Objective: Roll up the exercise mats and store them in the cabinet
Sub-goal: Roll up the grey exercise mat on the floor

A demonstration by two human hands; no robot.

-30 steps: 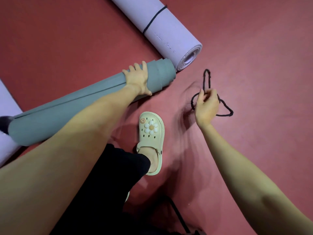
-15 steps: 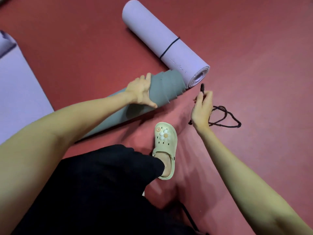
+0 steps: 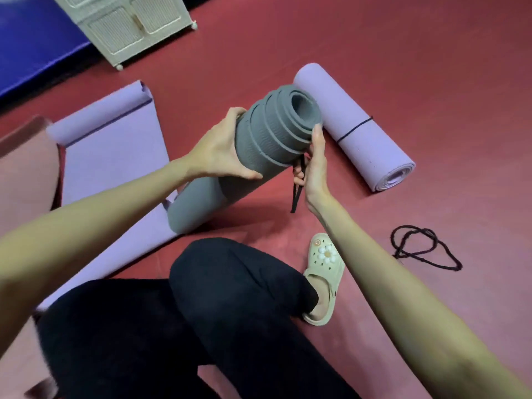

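Tilting up from the floor (image 3: 431,82), the grey mat (image 3: 259,145) rises with its long axis slanted, its stepped spiral end toward the cabinet (image 3: 129,27) and its lower end on the flat purple mat (image 3: 115,168); the left hand (image 3: 221,154) wraps its fingers round the roll; the right hand (image 3: 313,162), beside the raised end, pinches a black strap (image 3: 296,197); a tied purple roll (image 3: 354,131) lies just behind the grey mat; the cabinet's doors are closed.

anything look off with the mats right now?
Yes. The grey mat, gripped by the left hand, is rolled unevenly: its layers telescope out in steps at the raised end. It has no strap on it yet; the rolled purple mat has one.
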